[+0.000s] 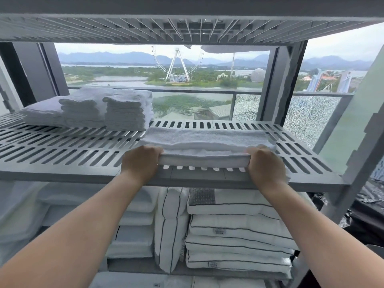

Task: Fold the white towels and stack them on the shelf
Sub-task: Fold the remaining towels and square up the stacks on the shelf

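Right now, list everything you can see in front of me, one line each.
Folded towel: one, white, front right of the middle shelf, held at both ends.
Towel piles: three, white, back left of the same shelf.
Middle shelf: one, grey, slotted.
Top shelf: one, grey, overhead.
Pillows: several, white with dark piping, lower shelf; most stacked flat, one upright.
Black plastic: one patch, low right.
Ferris wheel: one, white, outside the window.
Left hand: grips the towel's left end.
Right hand: grips its right end.
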Demonstrator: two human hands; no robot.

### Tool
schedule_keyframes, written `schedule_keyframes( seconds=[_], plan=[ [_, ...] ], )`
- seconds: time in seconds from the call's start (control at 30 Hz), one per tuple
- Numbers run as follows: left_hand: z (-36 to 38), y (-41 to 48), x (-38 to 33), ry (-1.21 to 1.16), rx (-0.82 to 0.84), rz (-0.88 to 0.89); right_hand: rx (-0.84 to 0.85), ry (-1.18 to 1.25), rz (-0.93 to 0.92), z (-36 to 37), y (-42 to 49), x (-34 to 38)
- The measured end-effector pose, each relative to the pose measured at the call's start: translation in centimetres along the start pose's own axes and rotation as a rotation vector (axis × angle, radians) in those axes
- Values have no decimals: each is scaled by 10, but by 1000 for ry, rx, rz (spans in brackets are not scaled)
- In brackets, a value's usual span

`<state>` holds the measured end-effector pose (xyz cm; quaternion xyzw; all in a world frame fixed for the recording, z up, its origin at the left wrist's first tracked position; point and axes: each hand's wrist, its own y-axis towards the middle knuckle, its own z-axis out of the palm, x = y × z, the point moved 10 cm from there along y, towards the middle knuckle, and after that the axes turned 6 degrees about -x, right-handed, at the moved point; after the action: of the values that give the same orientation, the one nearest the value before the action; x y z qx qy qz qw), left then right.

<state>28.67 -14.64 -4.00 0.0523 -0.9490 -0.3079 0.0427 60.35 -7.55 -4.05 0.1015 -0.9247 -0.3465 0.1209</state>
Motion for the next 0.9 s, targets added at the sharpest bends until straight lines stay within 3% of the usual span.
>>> schedule_keyframes(
  seconds=[0.17,0.33,0.57,0.73,0.9],
  plan=[
    [-41,50,-5,101,-260,62,-60,-73,34,-5,50,-3],
    [-28,117,5,152,-254,63,-197,-254,31,-4,114,-16],
    [53,209,15,146,-154,76,-26,-384,10,79,196,-21],
    [145,234,14,196,109,78,200,-330,38,166,195,-41],
    [198,227,24,75,264,14,225,-248,75,190,195,-55]
  ],
)
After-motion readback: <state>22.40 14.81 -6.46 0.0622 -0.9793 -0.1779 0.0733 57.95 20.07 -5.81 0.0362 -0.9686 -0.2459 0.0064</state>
